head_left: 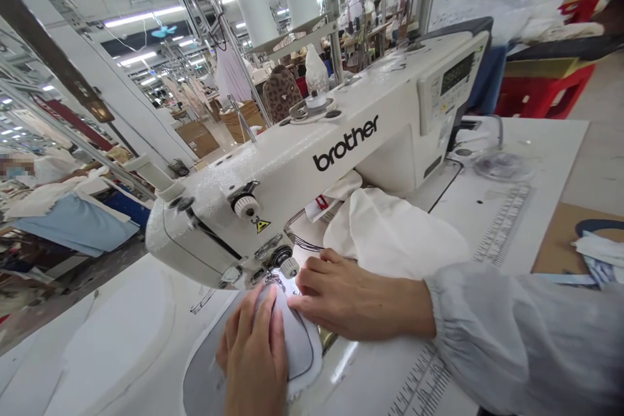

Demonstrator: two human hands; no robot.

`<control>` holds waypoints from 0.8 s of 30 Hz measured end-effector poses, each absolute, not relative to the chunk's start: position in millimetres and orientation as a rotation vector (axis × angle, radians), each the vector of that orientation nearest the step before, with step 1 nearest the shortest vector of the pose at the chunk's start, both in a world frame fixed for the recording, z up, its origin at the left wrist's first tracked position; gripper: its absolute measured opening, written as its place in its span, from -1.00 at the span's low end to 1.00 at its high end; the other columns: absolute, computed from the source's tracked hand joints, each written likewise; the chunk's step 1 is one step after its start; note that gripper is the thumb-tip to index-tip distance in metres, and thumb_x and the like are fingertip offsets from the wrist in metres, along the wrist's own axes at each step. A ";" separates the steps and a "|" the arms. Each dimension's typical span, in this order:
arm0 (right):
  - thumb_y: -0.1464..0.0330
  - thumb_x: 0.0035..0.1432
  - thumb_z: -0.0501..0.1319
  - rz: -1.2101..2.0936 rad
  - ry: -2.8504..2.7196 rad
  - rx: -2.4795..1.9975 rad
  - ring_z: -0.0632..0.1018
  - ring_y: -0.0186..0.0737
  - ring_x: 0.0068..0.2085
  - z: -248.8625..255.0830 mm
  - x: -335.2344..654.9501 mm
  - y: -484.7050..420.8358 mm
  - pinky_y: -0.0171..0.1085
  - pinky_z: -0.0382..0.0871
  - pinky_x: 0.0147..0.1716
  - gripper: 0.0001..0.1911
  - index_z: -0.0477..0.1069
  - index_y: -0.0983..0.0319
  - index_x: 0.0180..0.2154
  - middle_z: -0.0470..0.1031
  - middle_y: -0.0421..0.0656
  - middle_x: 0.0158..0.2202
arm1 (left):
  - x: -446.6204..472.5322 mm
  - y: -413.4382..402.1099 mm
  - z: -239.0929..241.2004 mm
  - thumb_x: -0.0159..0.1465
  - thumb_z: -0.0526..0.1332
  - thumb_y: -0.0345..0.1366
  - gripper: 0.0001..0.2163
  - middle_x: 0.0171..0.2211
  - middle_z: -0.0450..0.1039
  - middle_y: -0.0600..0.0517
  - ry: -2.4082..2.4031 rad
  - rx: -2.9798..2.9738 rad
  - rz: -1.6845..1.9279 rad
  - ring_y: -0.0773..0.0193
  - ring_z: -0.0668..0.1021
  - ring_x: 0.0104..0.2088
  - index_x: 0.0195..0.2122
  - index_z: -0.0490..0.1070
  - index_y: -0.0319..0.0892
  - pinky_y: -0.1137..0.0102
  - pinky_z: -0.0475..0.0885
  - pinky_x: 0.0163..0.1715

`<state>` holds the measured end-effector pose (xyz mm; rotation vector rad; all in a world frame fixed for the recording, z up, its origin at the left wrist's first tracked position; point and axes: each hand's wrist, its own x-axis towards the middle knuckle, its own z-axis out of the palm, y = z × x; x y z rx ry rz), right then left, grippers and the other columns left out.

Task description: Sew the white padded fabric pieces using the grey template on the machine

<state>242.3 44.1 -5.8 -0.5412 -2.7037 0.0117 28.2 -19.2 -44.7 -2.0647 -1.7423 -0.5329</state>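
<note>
Together, left hand (253, 364), right hand (348, 299), rounded fabric (297, 338)

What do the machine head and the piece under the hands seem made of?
The machine head looks like metal under glossy white paint, its surface faintly speckled. The piece looks like soft matte fabric, its frayed edge showing loose threads; the fibre cannot be told.

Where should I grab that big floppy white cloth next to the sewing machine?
Probably pinch the top fold of the bunched white cloth, coming from the right. It rises in soft folds there, while the sewing machine stands on its left and the person's right hand lies just in front.
</note>
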 end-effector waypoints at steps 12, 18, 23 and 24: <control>0.44 0.39 0.02 0.053 -2.718 -0.378 0.34 -0.23 -0.22 -5.0 249.4 41.4 -0.18 0.06 -0.21 -0.79 0.41 0.27 -0.25 0.43 -0.16 -0.29 | 4.9 -20.7 -32.4 0.33 0.10 -0.28 -0.68 0.13 0.44 -0.02 -1.406 -2.373 -0.421 0.20 0.50 0.09 0.11 0.29 -0.06 0.27 0.41 -0.03; 0.50 0.37 0.01 0.030 -2.719 -0.499 0.30 -0.22 -0.24 -9.3 244.6 43.3 -0.19 0.08 -0.20 -0.83 0.37 0.28 -0.17 0.40 -0.14 -0.23 | -3.1 -5.4 -38.5 0.34 0.12 -0.25 -0.72 0.01 0.53 -0.01 -1.491 -2.334 -0.465 0.11 0.55 0.00 0.07 0.32 -0.03 0.16 0.45 -0.06; 0.50 0.34 0.06 0.046 -2.722 -0.551 0.30 -0.19 -0.21 -10.2 243.0 44.3 -0.20 0.10 -0.19 -0.84 0.35 0.26 -0.09 0.40 -0.12 -0.19 | -6.3 -1.4 -33.8 0.33 0.12 -0.22 -0.75 -0.12 0.56 -0.02 -1.565 -2.346 -0.535 0.08 0.59 -0.09 0.02 0.38 -0.03 0.12 0.51 -0.12; 0.49 0.36 0.05 0.036 -2.721 -0.530 0.30 -0.20 -0.21 -9.4 243.4 44.2 -0.20 0.10 -0.20 -0.86 0.36 0.26 -0.12 0.40 -0.14 -0.20 | -5.7 -2.6 -31.1 0.33 0.13 -0.24 -0.76 -0.10 0.55 -0.02 -1.546 -2.393 -0.558 0.11 0.58 -0.07 0.01 0.39 -0.03 0.15 0.52 -0.10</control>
